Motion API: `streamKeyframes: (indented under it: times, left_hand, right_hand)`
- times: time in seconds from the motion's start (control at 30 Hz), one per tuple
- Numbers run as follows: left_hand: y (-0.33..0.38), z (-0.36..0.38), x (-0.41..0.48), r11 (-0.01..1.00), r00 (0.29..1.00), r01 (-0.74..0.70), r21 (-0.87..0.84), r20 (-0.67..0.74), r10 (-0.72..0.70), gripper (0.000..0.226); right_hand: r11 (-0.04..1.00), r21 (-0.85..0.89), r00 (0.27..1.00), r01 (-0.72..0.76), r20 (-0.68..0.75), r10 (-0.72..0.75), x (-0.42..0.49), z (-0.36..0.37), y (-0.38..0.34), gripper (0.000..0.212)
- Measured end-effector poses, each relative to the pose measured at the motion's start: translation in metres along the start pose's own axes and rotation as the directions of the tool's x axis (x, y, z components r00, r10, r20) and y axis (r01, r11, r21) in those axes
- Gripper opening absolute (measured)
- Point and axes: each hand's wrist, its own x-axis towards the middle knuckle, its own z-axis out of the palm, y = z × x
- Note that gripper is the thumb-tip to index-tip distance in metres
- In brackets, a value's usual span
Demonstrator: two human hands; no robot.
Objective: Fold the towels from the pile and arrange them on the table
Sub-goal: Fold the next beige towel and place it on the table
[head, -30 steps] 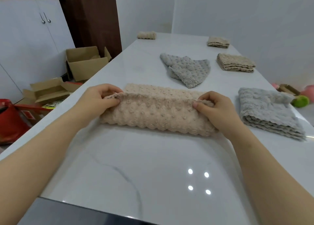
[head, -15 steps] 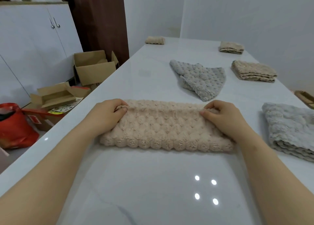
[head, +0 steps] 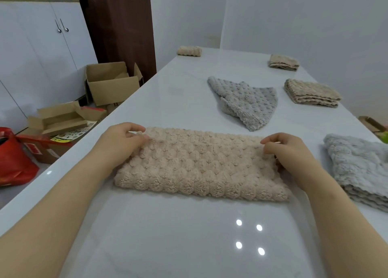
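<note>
A beige bobble-textured towel lies folded in a long strip across the white table in front of me. My left hand pinches its far left corner between thumb and fingers. My right hand rests at its far right corner with fingers curled at the edge. An unfolded grey towel lies crumpled further back in the middle.
A folded grey towel sits at the right edge. Folded beige towels lie at the back right, further back and at the far left corner. Cardboard boxes and a red bag stand on the floor to the left.
The towel's upper layer has been laid down toward the far edge and now lies flat. Both hands have settled at the far corners, and my view has tilted slightly up.
</note>
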Motion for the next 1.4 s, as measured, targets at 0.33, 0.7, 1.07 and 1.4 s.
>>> streamKeyframes:
  times: [0.33, 0.7, 1.07, 1.4]
  left_hand:
    - [0.011, -0.002, -0.008, 0.969, 0.982, -0.173, -0.177, -0.112, 0.155, 0.02]
    - [-0.001, 0.021, 0.031, 0.973, 0.968, -0.134, 0.186, -0.186, 0.169, 0.011]
    - [-0.001, 0.019, 0.041, 0.871, 0.989, -0.148, 0.468, 0.067, 0.133, 0.021]
    - [-0.002, 0.018, 0.036, 0.967, 0.977, -0.21, -0.147, 0.018, 0.214, 0.016]
  right_hand:
    - [0.995, 0.095, 0.994, -0.004, -0.111, 0.014, -0.001, -0.013, -0.011, 0.02]
    - [0.986, -0.16, 0.959, 0.049, -0.268, -0.091, 0.029, 0.017, -0.001, 0.006]
    - [0.793, -0.604, 0.971, 0.077, -0.133, -0.196, 0.034, 0.026, 0.002, 0.014]
    - [0.956, -0.222, 0.965, 0.194, -0.132, -0.226, 0.033, 0.013, 0.006, 0.014]
